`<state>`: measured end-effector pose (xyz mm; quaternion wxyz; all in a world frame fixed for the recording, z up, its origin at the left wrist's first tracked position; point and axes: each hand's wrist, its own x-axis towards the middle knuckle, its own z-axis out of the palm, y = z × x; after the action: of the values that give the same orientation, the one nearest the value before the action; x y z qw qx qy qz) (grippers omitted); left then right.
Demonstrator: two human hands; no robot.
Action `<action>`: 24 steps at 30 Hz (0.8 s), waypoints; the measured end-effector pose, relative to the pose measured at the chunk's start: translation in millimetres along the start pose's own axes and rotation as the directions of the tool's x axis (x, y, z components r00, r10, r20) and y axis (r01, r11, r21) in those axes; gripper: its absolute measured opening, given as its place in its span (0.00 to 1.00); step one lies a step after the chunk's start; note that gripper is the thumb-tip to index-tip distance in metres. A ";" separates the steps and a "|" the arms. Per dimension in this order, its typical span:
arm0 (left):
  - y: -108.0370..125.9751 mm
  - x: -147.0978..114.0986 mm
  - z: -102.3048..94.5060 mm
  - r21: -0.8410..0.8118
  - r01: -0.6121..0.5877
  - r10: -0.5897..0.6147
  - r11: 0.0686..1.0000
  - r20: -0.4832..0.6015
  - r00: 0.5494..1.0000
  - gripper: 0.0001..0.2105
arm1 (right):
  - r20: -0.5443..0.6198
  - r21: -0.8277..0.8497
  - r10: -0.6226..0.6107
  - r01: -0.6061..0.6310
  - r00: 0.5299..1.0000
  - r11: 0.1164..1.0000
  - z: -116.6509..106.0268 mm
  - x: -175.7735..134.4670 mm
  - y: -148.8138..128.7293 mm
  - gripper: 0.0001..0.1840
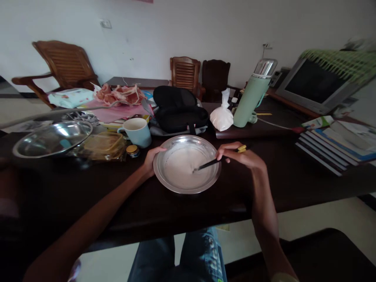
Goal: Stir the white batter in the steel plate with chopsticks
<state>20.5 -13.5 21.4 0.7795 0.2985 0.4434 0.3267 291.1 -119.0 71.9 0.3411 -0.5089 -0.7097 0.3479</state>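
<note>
A shiny metal bowl (188, 190) stands on the dark table in front of me, with whitish flour-like contents (179, 168) spread over its bottom. My left hand (152, 160) grips the bowl's left rim, thumb over the edge. In my right hand (242, 156) are black chopsticks (210, 163) with gold ends, held at a slant over the right rim. Their tips touch the contents near the middle of the bowl. Behind the bowl to the right sits a tied clear bag of white powder (221, 118).
A light blue mug (136, 132), a small gold-lidded jar (133, 151), a wrapped yellowish package (104, 145) and another metal basin (53, 139) stand at left. Behind lies a black case (179, 111). A green thermos (252, 98), stacked books (329, 147) and a television (315, 84) are at right.
</note>
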 end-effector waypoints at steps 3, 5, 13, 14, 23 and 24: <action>0.0 -0.3 -0.1 -0.018 -0.002 0.002 1.000 -0.008 1.000 0.12 | 0.092 0.075 -0.040 0.033 0.995 0.997 3.8 2.5 -2.7 0.17; -0.3 -0.6 -0.4 -0.030 -0.007 0.007 1.000 -0.003 1.000 0.11 | -0.045 0.036 -0.043 0.044 0.998 0.998 2.6 3.3 -0.8 0.17; 0.1 -1.6 -0.1 -0.001 -0.003 0.003 1.000 -0.027 1.000 0.11 | 0.072 0.091 -0.054 0.047 0.996 0.995 7.1 3.7 -4.0 0.17; 0.3 -1.5 0.0 -0.003 -0.007 0.007 1.000 -0.034 0.999 0.12 | 0.023 0.058 -0.060 0.059 0.998 0.997 7.5 4.2 -3.9 0.17; 1.3 0.0 -0.9 -0.007 -0.007 0.007 1.000 -0.040 0.999 0.11 | 0.120 0.071 -0.082 0.074 0.989 0.995 3.2 2.6 -1.5 0.17; 1.2 -0.1 -1.0 -0.012 -0.010 0.009 1.000 -0.037 0.999 0.11 | 0.069 0.055 -0.087 0.083 0.994 0.995 4.5 3.6 -1.1 0.17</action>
<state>19.3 -12.6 21.9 0.7712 0.2899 0.4545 0.3385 285.9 -116.4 70.9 0.3432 -0.4566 -0.7332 0.3691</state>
